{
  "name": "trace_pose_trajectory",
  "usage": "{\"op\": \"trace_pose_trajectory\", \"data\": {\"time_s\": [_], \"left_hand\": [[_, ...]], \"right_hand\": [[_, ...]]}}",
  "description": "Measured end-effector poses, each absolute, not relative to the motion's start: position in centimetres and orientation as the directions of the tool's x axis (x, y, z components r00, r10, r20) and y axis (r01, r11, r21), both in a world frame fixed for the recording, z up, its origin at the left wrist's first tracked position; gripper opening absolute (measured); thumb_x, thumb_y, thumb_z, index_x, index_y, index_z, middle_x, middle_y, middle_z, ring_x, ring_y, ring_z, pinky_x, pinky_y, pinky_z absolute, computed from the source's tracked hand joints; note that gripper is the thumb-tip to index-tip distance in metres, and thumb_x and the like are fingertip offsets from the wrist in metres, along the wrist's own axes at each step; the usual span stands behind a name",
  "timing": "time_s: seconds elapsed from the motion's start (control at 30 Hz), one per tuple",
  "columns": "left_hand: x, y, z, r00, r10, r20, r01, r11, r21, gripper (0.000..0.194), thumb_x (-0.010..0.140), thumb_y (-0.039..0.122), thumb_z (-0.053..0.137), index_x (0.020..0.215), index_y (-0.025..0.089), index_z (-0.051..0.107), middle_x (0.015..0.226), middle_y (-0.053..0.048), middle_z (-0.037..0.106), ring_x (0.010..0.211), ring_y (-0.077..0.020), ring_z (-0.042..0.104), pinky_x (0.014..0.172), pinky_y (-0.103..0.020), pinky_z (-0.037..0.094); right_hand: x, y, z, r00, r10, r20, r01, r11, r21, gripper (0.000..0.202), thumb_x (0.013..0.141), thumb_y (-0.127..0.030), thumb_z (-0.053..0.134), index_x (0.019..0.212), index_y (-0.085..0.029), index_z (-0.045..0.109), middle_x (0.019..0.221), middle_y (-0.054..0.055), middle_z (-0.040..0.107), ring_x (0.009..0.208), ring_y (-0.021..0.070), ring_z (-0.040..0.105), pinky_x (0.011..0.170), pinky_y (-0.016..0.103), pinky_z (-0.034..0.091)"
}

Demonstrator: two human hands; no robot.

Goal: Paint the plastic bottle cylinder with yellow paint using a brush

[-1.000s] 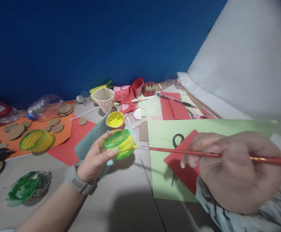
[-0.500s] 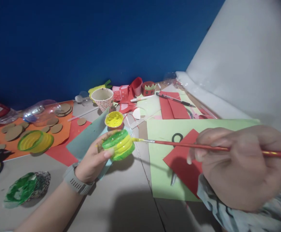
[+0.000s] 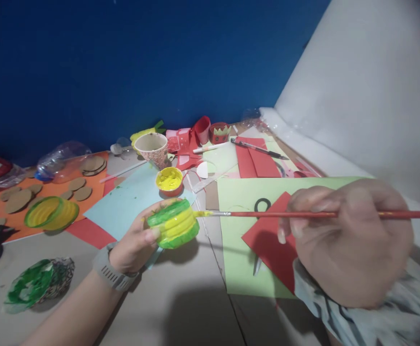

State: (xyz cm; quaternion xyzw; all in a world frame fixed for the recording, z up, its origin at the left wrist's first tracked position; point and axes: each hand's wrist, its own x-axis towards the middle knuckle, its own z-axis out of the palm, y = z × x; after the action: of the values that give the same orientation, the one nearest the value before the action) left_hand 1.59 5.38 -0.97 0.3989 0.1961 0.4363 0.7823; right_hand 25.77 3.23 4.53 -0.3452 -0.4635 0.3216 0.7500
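My left hand [image 3: 137, 245] is closed around a ridged round piece painted green and yellow [image 3: 175, 225], which looks like a cut plastic bottle section, tilted above the table. In my right hand [image 3: 350, 245] is a thin red paintbrush [image 3: 260, 214], gripped partway along its handle. Its yellow-coated bristles reach the piece's right side; whether they touch it I cannot tell. Just behind the piece stands a small cup of yellow paint [image 3: 169, 180]. Green paint [image 3: 31, 286] lies in a patterned cup on its side at the lower left.
A second green and yellow ring [image 3: 53, 213] and cardboard discs [image 3: 18, 200] lie on orange paper at left. A paper cup [image 3: 152, 148] stands at the back. Scissors [image 3: 262, 205] lie partly under red paper [image 3: 273, 240] on a green sheet [image 3: 238, 283].
The painted piece has tilted and shifted slightly left and down in my left hand. The brush has levelled out, its tip moving slightly left. A light blue sheet behind now lies flatter.
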Motion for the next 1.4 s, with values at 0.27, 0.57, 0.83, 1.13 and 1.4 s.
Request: {"op": "trace_pose_trajectory", "data": {"time_s": [0.27, 0.57, 0.83, 1.13, 1.4], "left_hand": [[1.4, 5.2, -1.1, 0.549, 0.836, 0.024, -0.49, 0.299, 0.819, 0.05, 0.077, 0.042, 0.069, 0.123, 0.023, 0.062, 0.12, -0.008, 0.068, 0.11, -0.0303, 0.064, 0.092, -0.039, 0.054], [0.7, 5.0, -1.4, 0.525, 0.851, -0.024, -0.468, 0.312, 0.827, 0.059, 0.073, 0.054, 0.067, 0.122, 0.021, 0.061, 0.127, -0.012, 0.062, 0.114, -0.036, 0.06, 0.095, -0.049, 0.049], [0.6, 5.0, -1.3, 0.531, 0.845, -0.062, -0.449, 0.343, 0.825, 0.064, 0.07, 0.055, 0.069, 0.122, 0.02, 0.06, 0.128, -0.015, 0.06, 0.11, -0.0382, 0.062, 0.092, -0.051, 0.05], [0.5, 4.9, -0.7, 0.523, 0.849, -0.081, -0.473, 0.367, 0.801, 0.055, 0.07, 0.048, 0.073, 0.119, 0.025, 0.065, 0.128, -0.008, 0.062, 0.115, -0.0328, 0.06, 0.096, -0.044, 0.05], [1.2, 5.5, -0.9, 0.576, 0.817, -0.034, -0.42, 0.331, 0.845, 0.057, 0.07, 0.044, 0.075, 0.121, 0.024, 0.062, 0.12, -0.01, 0.066, 0.104, -0.0304, 0.065, 0.091, -0.042, 0.052]], "right_hand": [[25.5, 2.9, 4.6, 0.247, 0.893, 0.376, -0.228, 0.431, -0.873, 0.024, 0.089, -0.022, 0.056, 0.065, -0.02, 0.059, 0.052, -0.003, 0.059, 0.04, 0.014, 0.055, 0.031, 0.027, 0.048], [25.9, 3.3, 4.7, 0.332, 0.851, 0.407, -0.27, 0.499, -0.823, 0.019, 0.084, -0.021, 0.06, 0.065, -0.019, 0.06, 0.053, -0.002, 0.058, 0.04, 0.0128, 0.053, 0.028, 0.023, 0.044], [25.4, 3.3, 4.1, 0.177, 0.91, 0.375, -0.295, 0.413, -0.862, 0.02, 0.09, -0.024, 0.053, 0.072, -0.021, 0.06, 0.055, -0.002, 0.06, 0.041, 0.0132, 0.055, 0.032, 0.025, 0.047], [25.9, 3.4, 4.5, 0.303, 0.882, 0.361, -0.273, 0.443, -0.854, 0.018, 0.085, -0.025, 0.059, 0.067, -0.021, 0.06, 0.052, -0.002, 0.058, 0.039, 0.0129, 0.053, 0.028, 0.023, 0.044], [25.6, 3.0, 4.2, 0.121, 0.886, 0.448, -0.279, 0.464, -0.841, 0.019, 0.09, -0.025, 0.053, 0.075, -0.022, 0.064, 0.055, 0.0, 0.062, 0.043, 0.0158, 0.057, 0.033, 0.029, 0.049]]}}
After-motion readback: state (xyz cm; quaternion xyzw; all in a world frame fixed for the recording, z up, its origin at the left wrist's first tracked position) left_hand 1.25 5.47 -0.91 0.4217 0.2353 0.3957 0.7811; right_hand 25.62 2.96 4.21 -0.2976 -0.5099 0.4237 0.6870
